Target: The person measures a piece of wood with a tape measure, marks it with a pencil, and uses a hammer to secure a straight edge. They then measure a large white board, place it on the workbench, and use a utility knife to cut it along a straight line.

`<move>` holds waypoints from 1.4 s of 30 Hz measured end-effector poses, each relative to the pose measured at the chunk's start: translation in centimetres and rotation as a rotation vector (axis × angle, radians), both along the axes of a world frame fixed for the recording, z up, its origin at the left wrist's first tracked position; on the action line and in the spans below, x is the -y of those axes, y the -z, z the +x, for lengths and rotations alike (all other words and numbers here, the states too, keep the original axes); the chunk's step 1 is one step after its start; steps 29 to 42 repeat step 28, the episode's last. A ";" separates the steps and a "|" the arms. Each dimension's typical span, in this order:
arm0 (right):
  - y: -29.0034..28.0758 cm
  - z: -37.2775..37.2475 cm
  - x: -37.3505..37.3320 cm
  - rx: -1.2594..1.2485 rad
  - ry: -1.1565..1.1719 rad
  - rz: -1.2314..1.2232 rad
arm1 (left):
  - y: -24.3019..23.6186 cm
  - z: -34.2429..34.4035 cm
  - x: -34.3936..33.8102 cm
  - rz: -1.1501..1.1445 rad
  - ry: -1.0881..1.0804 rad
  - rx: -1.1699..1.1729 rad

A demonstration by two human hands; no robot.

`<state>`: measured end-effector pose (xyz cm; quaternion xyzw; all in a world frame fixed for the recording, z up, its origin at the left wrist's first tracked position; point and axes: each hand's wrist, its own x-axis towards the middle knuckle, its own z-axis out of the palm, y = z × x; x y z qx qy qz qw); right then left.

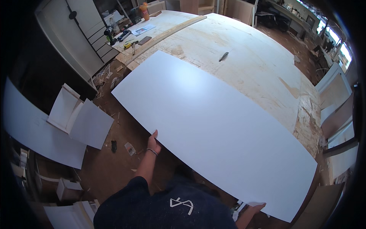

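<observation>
A large white rectangular panel [213, 129] lies at a slant in front of me, its far part over the wooden worktable [255, 49]. My left hand [153, 143] grips its near long edge, thumb up and the other fingers hidden beneath. Farther right along that same edge, my right hand [254, 210] is closed on the panel too, with the thumb on top and the remaining fingers out of sight under it. A dark bracelet circles my left wrist.
A wooden strip [167, 35] runs along the table's left part. Beyond it lie a yellow tape measure [128, 45], a hammer [134, 46] and papers [143, 30]. A small dark tool [223, 56] rests mid-table. White boards [89, 124] stand at left; scraps litter the floor.
</observation>
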<state>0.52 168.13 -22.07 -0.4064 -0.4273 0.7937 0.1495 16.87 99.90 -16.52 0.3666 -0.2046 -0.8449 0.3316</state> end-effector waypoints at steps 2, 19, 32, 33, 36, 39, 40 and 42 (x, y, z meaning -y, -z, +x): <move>-0.2 0.3 3.6 0.025 -0.017 -0.009 | 0.6 0.5 2.9 0.025 0.005 0.033; -1.8 2.4 16.9 -0.022 -0.368 0.106 | 1.2 -6.5 16.6 0.090 -0.100 -0.013; 0.0 1.9 15.2 0.025 -0.357 -0.077 | 4.3 -6.6 18.3 0.003 -0.165 0.172; 0.0 1.9 15.2 0.025 -0.357 -0.077 | 4.3 -6.6 18.3 0.003 -0.165 0.172; 0.0 1.9 15.2 0.025 -0.357 -0.077 | 4.3 -6.6 18.3 0.003 -0.165 0.172; 0.0 1.9 15.2 0.025 -0.357 -0.077 | 4.3 -6.6 18.3 0.003 -0.165 0.172; 0.0 1.9 15.2 0.025 -0.357 -0.077 | 4.3 -6.6 18.3 0.003 -0.165 0.172; 0.0 1.9 15.2 0.025 -0.357 -0.077 | 4.3 -6.6 18.3 0.003 -0.165 0.172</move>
